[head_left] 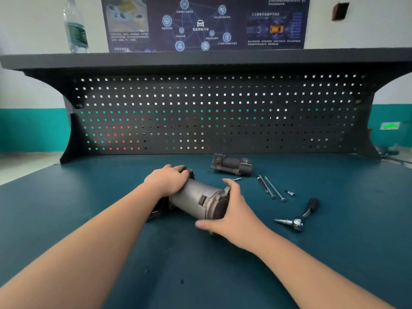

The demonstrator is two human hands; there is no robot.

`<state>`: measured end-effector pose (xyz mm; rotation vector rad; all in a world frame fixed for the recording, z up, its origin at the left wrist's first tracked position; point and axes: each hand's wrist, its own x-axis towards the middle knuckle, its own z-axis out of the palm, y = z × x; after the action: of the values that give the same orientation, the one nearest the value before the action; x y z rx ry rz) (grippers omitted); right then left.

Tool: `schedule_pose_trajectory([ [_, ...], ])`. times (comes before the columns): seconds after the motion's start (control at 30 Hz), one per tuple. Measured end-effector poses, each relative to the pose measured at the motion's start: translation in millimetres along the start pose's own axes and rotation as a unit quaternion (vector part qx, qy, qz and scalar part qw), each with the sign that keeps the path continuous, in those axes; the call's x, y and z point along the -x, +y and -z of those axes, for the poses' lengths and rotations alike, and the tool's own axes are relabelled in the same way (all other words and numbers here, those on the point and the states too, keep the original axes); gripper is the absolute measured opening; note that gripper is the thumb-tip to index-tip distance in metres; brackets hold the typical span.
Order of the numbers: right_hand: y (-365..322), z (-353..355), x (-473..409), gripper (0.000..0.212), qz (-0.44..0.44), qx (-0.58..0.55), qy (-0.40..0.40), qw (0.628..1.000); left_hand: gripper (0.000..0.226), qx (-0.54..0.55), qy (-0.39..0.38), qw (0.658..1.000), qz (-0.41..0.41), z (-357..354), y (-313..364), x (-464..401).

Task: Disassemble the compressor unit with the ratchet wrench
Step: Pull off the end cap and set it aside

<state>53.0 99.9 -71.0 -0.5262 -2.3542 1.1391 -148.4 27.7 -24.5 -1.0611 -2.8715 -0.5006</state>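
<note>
Head view, left hand (168,179) and right hand (231,210) fingers gripping compressor unit (196,199), ratchet wrench (297,217) nearby

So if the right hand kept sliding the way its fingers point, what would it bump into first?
The right hand already grips the compressor unit, so that blocks it at once. Past it, the fingers aim roughly toward the second dark compressor part near the pegboard, though depth is hard to judge.

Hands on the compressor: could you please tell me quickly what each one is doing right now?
Left hand: grips the far end of the compressor unit.
Right hand: grips its near end cap.
</note>
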Motion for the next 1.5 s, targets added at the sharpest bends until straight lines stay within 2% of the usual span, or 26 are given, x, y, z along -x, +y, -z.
schedule_pose_trajectory([
  [0.13, 4, -5, 0, 0.116, 0.003, 0.042, 0.008, 0.999, 0.050, 0.006, 0.046, 0.998, 0.044, -5, -4, 20],
  [0.27, 5, -6, -1, 0.112, 0.000, 0.085, 0.016, 0.996, 0.049, 0.012, 0.042, 0.997, 0.061, -3, 0, 21],
  [0.47, 2, 2, -6, 0.093, -0.001, 0.151, -0.004, 0.989, 0.049, 0.020, 0.069, 0.996, 0.055, -6, -1, 15],
  [0.6, 3, 7, -9, 0.091, 0.000, 0.159, 0.004, 0.987, 0.049, 0.012, 0.074, 0.996, 0.049, -7, 4, 14],
  [0.67, 4, 8, -9, 0.092, 0.004, 0.165, 0.014, 0.986, 0.053, -0.067, 0.133, 0.989, -0.006, -8, 6, 17],
  [0.73, 6, 10, -11, 0.094, 0.010, 0.175, 0.016, 0.984, 0.052, -0.087, 0.227, 0.960, -0.138, -13, 11, 27],
  [0.8, 7, 14, -13, 0.096, 0.015, 0.172, 0.014, 0.985, 0.053, -0.005, 0.208, 0.946, -0.250, -22, 20, 41],
  [0.87, 8, 16, -15, 0.099, 0.016, 0.157, 0.010, 0.987, 0.050, 0.025, 0.185, 0.943, -0.275, -34, 26, 50],
  [0.97, 11, 15, -14, 0.109, 0.022, 0.126, 0.004, 0.992, 0.046, 0.001, 0.231, 0.937, -0.262, -38, 26, 47],
  [1.07, 16, 9, -12, 0.130, 0.025, 0.098, 0.004, 0.995, 0.055, 0.026, 0.235, 0.938, -0.255, -35, 26, 41],
  [1.13, 19, 4, -11, 0.138, 0.034, 0.121, 0.014, 0.992, 0.055, 0.055, 0.231, 0.941, -0.242, -35, 27, 35],
  [1.2, 20, 1, -11, 0.140, 0.045, 0.153, 0.026, 0.987, 0.050, 0.093, 0.218, 0.951, -0.200, -35, 29, 26],
  [1.3, 18, -2, -12, 0.138, 0.063, 0.184, 0.049, 0.980, 0.045, 0.118, 0.150, 0.972, -0.140, -31, 31, 10],
  [1.4, 16, -6, -14, 0.136, 0.060, 0.179, 0.063, 0.980, 0.046, 0.108, 0.104, 0.979, -0.138, -28, 31, 0],
  [1.5, 14, -10, -16, 0.128, 0.040, 0.178, 0.064, 0.981, 0.050, 0.100, 0.121, 0.977, -0.142, -31, 30, -3],
])
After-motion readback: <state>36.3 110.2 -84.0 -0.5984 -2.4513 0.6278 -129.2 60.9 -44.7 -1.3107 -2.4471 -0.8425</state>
